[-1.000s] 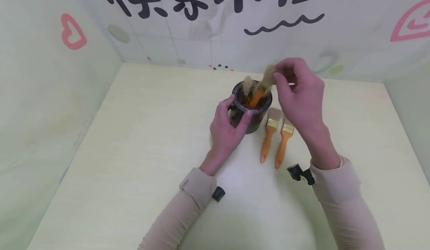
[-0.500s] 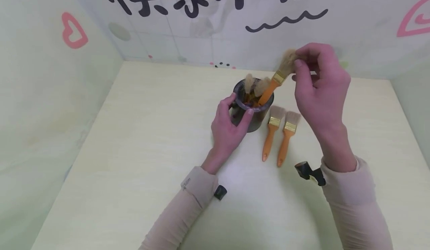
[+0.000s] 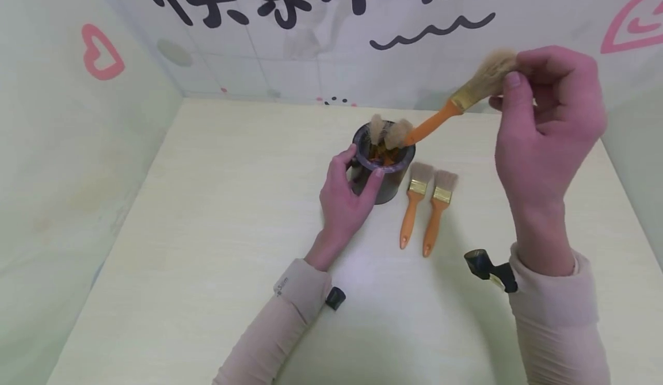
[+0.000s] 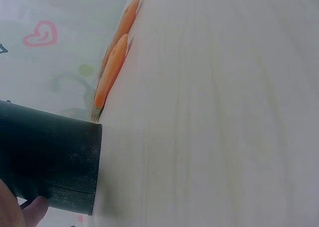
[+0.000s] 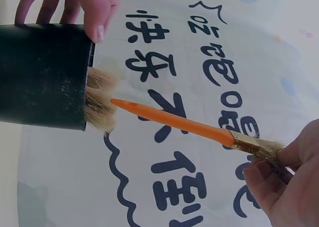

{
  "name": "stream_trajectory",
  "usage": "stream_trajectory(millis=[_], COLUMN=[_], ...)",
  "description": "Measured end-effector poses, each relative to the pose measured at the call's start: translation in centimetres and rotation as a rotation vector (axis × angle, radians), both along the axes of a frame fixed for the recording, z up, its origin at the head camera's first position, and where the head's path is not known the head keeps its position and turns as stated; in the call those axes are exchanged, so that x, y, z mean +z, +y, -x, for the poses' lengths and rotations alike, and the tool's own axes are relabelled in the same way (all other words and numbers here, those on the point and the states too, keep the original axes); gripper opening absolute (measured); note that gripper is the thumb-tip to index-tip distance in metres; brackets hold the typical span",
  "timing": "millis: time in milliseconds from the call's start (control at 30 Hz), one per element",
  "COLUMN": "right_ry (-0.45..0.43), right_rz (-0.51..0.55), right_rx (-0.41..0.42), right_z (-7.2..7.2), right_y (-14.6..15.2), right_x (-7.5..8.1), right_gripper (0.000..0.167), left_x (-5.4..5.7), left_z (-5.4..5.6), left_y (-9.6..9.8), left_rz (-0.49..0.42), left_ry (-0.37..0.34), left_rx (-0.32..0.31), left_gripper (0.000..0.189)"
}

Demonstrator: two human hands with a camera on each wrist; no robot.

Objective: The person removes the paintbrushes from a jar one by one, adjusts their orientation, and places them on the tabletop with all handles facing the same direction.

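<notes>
A dark cup (image 3: 381, 183) stands on the table with several brushes in it, their tan bristles (image 5: 101, 100) sticking out over the rim. My left hand (image 3: 348, 198) grips the cup's near left side, thumb at the rim. Up to the right, my right hand (image 3: 554, 109) pinches a paintbrush (image 3: 440, 121) by its bristles. Its orange handle slants down towards the cup, the tip close by the bristles there. Two more paintbrushes, a left one (image 3: 412, 204) and a right one (image 3: 440, 212), lie side by side on the table, right of the cup, bristles pointing away from me.
The pale table (image 3: 217, 247) meets a printed cloth wall (image 3: 290, 68) with dark lettering along the back. Cloth side walls rise at left and right. A small black wrist camera (image 3: 479, 264) juts from the right sleeve, another (image 3: 335, 298) from the left.
My right hand has moved up and to the right, drawing the paintbrush out of the cup by its bristles. The left hand keeps its grip on the cup.
</notes>
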State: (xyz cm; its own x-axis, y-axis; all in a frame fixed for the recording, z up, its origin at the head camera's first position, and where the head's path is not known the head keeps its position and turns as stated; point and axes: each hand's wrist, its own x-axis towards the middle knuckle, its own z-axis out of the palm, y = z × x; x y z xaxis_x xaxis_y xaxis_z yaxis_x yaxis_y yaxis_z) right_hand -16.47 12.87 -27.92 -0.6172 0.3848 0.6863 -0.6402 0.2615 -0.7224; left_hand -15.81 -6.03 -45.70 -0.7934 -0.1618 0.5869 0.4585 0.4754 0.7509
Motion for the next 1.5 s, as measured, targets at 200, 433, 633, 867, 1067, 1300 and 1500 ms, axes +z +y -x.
stream_trajectory(millis=[200, 433, 633, 867, 1067, 1300, 1500], right_ry=[0.016, -0.111, -0.23, -0.438, -0.622, -0.695, -0.776], right_rz=[0.059, -0.084, -0.328, -0.515, -0.614, -0.684, -0.75], right_rx=[-0.086, -0.114, -0.118, -0.16, -0.131, -0.094, -0.069], right_z=[-0.1, 0.2, 0.4, 0.9, 1.3, 2.0, 2.7], right_y=[1.2, 3.1, 4.9, 6.7, 8.1, 9.2, 9.3], right_x=[-0.1, -2.7, -6.1, -11.0, -13.9, -15.9, -16.7], right_gripper=[0.012, 0.017, 0.02, 0.02, 0.02, 0.02, 0.023], left_x=[-0.2, -0.3, -0.2, -0.2, -0.2, -0.1, 0.1], left_z=[0.1, 0.1, 0.1, 0.0, 0.0, -0.1, -0.1], left_y=[0.0, 0.0, 0.1, 0.2, 0.1, 0.1, 0.0], left_rz=[0.004, 0.011, -0.003, -0.002, 0.004, 0.01, 0.001], left_ry=[-0.001, -0.011, -0.017, -0.024, -0.016, -0.023, -0.028], left_rx=[0.001, 0.002, -0.013, -0.016, -0.011, -0.011, -0.008], left_gripper=[0.057, 0.058, 0.057, 0.055, 0.056, 0.056, 0.057])
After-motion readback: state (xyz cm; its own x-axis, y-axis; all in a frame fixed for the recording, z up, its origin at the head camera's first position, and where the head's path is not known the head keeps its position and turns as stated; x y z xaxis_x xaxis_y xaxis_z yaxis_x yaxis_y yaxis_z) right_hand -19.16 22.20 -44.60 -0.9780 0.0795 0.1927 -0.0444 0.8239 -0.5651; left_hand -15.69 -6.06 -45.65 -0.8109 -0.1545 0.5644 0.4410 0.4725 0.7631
